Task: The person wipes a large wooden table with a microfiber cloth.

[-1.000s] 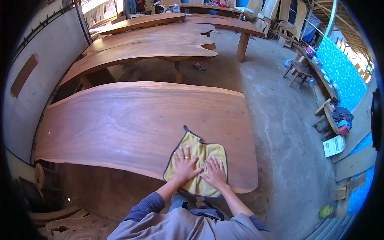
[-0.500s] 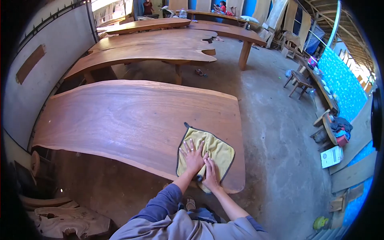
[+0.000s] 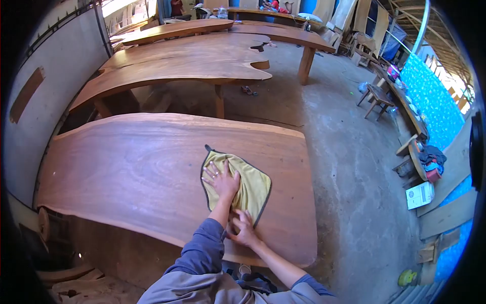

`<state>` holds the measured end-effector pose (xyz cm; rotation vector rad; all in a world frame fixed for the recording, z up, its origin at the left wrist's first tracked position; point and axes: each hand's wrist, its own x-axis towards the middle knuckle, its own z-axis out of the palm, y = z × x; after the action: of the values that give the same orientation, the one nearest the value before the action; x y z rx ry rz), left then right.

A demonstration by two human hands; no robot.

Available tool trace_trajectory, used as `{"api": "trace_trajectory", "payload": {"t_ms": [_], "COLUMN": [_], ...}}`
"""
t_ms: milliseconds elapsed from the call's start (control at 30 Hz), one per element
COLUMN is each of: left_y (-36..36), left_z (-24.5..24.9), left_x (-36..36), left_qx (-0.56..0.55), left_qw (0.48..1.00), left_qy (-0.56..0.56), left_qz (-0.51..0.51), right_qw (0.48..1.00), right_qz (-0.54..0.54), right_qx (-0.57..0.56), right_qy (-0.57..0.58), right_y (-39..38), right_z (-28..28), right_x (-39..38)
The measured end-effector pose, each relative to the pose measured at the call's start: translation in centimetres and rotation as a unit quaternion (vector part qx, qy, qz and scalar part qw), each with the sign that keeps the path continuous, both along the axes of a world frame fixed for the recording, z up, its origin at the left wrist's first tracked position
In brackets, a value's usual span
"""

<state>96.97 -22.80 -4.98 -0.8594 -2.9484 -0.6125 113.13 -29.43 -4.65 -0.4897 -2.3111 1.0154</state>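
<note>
A yellow cloth (image 3: 255,183) with dark edging and a small loop at one corner lies wrinkled on a brown wooden slab tabletop (image 3: 126,167). My left hand (image 3: 223,183) presses flat on the cloth, fingers spread, a ring on one of them. Just below, close to my left wrist, my right hand (image 3: 244,232) rests at the cloth's lower edge. Its fingers are bent, with the thumb held apart from them, and part of it is behind the left forearm.
More large wooden tables (image 3: 177,60) stand beyond the slab. A white wall (image 3: 55,91) runs along the left. On the right are a small stool (image 3: 377,97), a white box (image 3: 420,195) and leaning boards. Carved wood (image 3: 96,289) lies at lower left. People sit far back.
Both hands and the cloth have moved forward and left over the slab. My right hand now sits lower, farther from the left hand's fingers. The camera view has shifted slightly.
</note>
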Motion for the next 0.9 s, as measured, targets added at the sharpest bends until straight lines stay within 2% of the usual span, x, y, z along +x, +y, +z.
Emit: {"api": "trace_trajectory", "payload": {"t_ms": [67, 133, 200, 233, 267, 333, 367, 433, 467, 533, 600, 667, 700, 800, 833, 900], "left_y": [1.2, 2.6, 3.7, 4.3, 4.9, 6.4, 7.0, 7.8, 8.1, 8.5, 9.0, 9.4, 9.5, 9.9, 10.0, 10.0], "left_z": [-0.1, 0.2, 0.8, 1.1, 0.9, 1.5, 1.7, 2.0, 2.0, 1.5, 0.9, 1.0, 1.2, 1.8, 2.2, 2.3], "left_x": [-1.5, -2.8, -4.2, -4.9, -5.7, -7.0, -7.5, -8.3, -8.7, -9.3, -9.9, -10.2, -10.4, -10.8, -10.9, -11.2], "left_qx": [-0.003, -0.012, -0.010, -0.013, -0.003, -0.006, -0.007, -0.019, -0.030, -0.036, -0.015, -0.010, -0.010, -0.023, -0.029, -0.019], "left_qw": [1.000, 1.000, 1.000, 1.000, 1.000, 0.999, 1.000, 0.999, 0.999, 0.999, 1.000, 1.000, 1.000, 0.999, 0.999, 0.999], "left_qy": [0.006, 0.010, 0.004, 0.003, 0.002, -0.003, -0.009, -0.019, -0.026, -0.023, -0.008, -0.014, -0.019, -0.031, -0.032, -0.029], "left_qz": [0.013, 0.022, 0.023, 0.027, 0.028, 0.032, 0.029, 0.025, 0.023, 0.021, 0.023, 0.016, 0.014, 0.013, 0.015, 0.016], "right_qw": [0.983, 0.986, 0.975, 0.951, 0.950, 0.905, 0.904, 0.849, 0.893, 0.897, 0.890, 0.834, 0.830, 0.835, 0.881, 0.886], "right_qz": [0.089, 0.098, 0.115, 0.146, 0.144, 0.258, 0.256, 0.245, 0.245, 0.248, 0.235, 0.160, 0.174, 0.121, 0.142, 0.136], "right_qx": [-0.152, -0.121, -0.163, -0.208, -0.210, -0.336, -0.338, -0.385, -0.346, -0.366, -0.391, -0.522, -0.520, -0.532, -0.446, -0.438], "right_qy": [-0.054, -0.060, -0.101, -0.177, -0.179, -0.041, -0.042, -0.265, -0.153, 0.022, 0.024, 0.080, 0.100, 0.075, 0.073, 0.061], "right_y": [0.8, 1.5, 2.8, 3.8, 4.4, 5.2, 5.7, 6.0, 5.3, 3.7, 2.5, 0.9, 0.5, -1.2, -1.3, -3.2], "right_z": [-0.9, -0.4, 0.7, 1.3, 1.3, 1.6, 1.8, 4.4, 4.9, 3.7, 3.9, 4.0, 3.7, 4.1, 4.7, 5.2], "right_x": [-1.7, -3.0, -4.4, -5.3, -5.8, -7.0, -7.3, -7.5, -7.2, -7.5, -7.3, -7.7, -7.8, -8.0, -7.9, -7.3]}}
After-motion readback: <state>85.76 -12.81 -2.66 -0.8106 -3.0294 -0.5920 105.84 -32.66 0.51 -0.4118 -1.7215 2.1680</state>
